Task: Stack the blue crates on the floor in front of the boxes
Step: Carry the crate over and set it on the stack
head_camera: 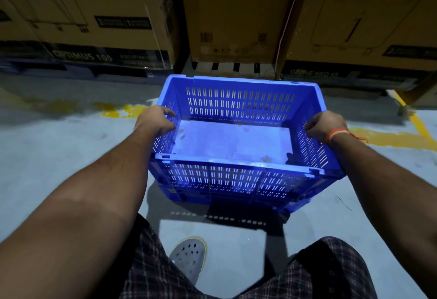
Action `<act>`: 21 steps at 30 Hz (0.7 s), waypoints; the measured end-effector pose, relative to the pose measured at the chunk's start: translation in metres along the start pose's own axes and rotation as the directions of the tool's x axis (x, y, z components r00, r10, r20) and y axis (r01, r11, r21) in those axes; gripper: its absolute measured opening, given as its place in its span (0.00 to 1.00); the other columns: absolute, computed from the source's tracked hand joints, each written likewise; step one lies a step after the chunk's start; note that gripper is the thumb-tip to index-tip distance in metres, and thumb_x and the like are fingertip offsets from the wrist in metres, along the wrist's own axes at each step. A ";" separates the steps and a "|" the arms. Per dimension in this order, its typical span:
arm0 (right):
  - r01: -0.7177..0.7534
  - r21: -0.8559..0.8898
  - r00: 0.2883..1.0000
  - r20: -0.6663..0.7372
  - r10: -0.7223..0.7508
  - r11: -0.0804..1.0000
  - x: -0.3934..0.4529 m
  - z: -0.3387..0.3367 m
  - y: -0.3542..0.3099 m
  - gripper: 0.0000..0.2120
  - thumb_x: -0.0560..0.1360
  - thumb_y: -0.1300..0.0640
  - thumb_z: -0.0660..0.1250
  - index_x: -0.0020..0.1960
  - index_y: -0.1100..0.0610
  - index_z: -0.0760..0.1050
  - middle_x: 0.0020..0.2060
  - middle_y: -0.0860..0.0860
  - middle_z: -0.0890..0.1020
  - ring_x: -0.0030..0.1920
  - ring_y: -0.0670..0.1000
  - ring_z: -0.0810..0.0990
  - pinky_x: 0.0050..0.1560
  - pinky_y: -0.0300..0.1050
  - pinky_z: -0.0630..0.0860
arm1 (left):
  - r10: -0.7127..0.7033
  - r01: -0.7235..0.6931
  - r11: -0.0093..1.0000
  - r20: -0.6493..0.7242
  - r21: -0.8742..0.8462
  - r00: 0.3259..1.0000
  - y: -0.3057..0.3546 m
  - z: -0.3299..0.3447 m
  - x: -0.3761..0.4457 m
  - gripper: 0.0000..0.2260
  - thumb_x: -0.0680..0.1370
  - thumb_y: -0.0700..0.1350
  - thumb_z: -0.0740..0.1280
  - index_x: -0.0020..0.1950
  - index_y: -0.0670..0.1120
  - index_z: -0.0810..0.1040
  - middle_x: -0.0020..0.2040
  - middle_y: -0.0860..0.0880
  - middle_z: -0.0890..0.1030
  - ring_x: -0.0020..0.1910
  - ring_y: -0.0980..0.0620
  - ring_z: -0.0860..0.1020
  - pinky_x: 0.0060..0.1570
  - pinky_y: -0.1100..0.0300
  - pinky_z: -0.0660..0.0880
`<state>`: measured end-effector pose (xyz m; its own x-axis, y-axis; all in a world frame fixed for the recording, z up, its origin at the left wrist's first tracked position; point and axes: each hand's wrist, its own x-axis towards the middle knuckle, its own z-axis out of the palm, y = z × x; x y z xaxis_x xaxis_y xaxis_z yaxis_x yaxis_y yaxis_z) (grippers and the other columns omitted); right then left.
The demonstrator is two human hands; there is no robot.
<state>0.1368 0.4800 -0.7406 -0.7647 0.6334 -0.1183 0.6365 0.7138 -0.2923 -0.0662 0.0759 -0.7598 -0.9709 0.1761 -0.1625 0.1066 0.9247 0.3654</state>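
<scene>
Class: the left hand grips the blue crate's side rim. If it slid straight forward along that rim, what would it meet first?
Probably the blue crate's far corner, then the cardboard box behind; depth is unclear.

Arms: both of your forearms are bare to the edge of the view; no sleeve shows.
Left hand [155,119]: you wear no glove, ring or band.
Right hand [327,125]: ungloved like the other.
Wristband [337,133]: an orange thread circles your right wrist, with a loose end trailing outward.
Shorts [151,272]: your dark checked cloth, crossed by thin pale lines, covers both thighs.
Shoe [188,257]: your grey perforated clog has round vent holes and a pale yellowish rim at the toe.
</scene>
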 end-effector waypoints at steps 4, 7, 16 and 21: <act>-0.015 -0.003 1.000 0.002 0.015 1.000 -0.001 0.001 -0.002 0.06 0.68 0.60 0.74 0.44 0.52 0.85 0.44 0.53 0.85 0.45 0.54 0.81 0.50 0.46 0.78 | -0.004 0.004 1.000 0.011 0.004 1.000 -0.003 0.002 -0.001 0.21 0.65 0.48 0.74 0.57 0.59 0.83 0.44 0.50 0.84 0.40 0.50 0.82 0.39 0.62 0.74; -0.017 0.003 1.000 0.009 0.017 1.000 -0.002 -0.001 -0.002 0.06 0.68 0.60 0.73 0.44 0.52 0.86 0.45 0.53 0.87 0.47 0.56 0.83 0.50 0.44 0.78 | 0.000 0.000 1.000 0.016 0.009 1.000 -0.006 0.002 0.000 0.23 0.63 0.48 0.73 0.58 0.59 0.83 0.40 0.51 0.82 0.38 0.51 0.81 0.38 0.62 0.72; -0.007 -0.005 0.998 0.061 0.007 1.000 0.004 -0.003 0.002 0.10 0.66 0.57 0.75 0.47 0.50 0.86 0.43 0.52 0.84 0.43 0.53 0.79 0.47 0.40 0.72 | 0.016 -0.016 1.000 0.002 0.019 1.000 -0.005 0.003 0.009 0.22 0.65 0.51 0.74 0.59 0.58 0.83 0.49 0.48 0.85 0.47 0.47 0.82 0.48 0.58 0.78; -0.001 -0.056 0.999 0.048 0.004 0.998 0.016 0.009 0.011 0.16 0.66 0.51 0.76 0.53 0.50 0.84 0.51 0.58 0.83 0.53 0.60 0.81 0.53 0.46 0.74 | -0.006 0.010 0.999 -0.090 0.034 0.996 0.003 0.004 0.008 0.20 0.65 0.55 0.69 0.57 0.58 0.82 0.61 0.45 0.77 0.60 0.43 0.76 0.58 0.53 0.75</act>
<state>0.1307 0.4954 -0.7548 -0.7661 0.6213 -0.1647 0.6421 0.7285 -0.2388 -0.0729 0.0815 -0.7631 -0.9869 0.1390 -0.0815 0.1045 0.9373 0.3325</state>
